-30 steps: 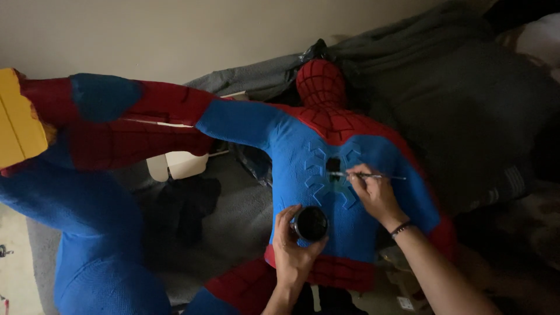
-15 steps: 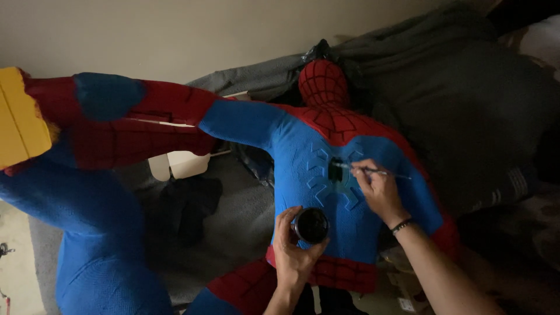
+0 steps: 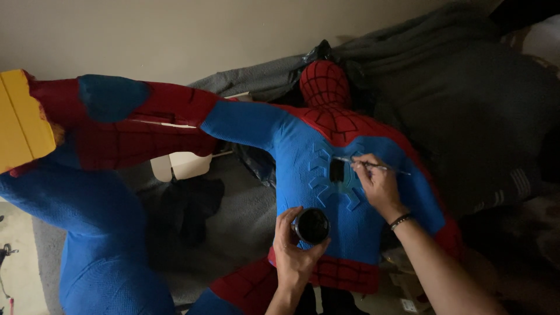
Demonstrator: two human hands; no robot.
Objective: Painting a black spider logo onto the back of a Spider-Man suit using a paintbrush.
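A large costumed figure (image 3: 326,175) in blue and red with a dark web pattern is laid on its front across grey blankets (image 3: 466,105), its red head (image 3: 324,81) pointing to twelve o'clock. On the blue back a raised spider emblem (image 3: 335,178) is seen, with a small patch of black at its centre.

The right hand (image 3: 379,186) is closed in a pinch around a thin paintbrush (image 3: 373,165), which is held nearly level, its tip pointing to nine o'clock and resting at the upper edge of the black patch. A dark beaded bracelet (image 3: 401,220) is worn on that wrist.

The left hand (image 3: 294,251) is curled around a small round pot of black paint (image 3: 312,226), held open-side up over the figure's lower back, at seven o'clock from the emblem and just beside it.

A second figure (image 3: 105,192) in the same colours is spread at nine o'clock, with a yellow block (image 3: 23,119) at its far end. A pale, flat cut-out piece (image 3: 181,165) is seen between the two figures, and a dark cloth (image 3: 189,207) lies at six o'clock from it.
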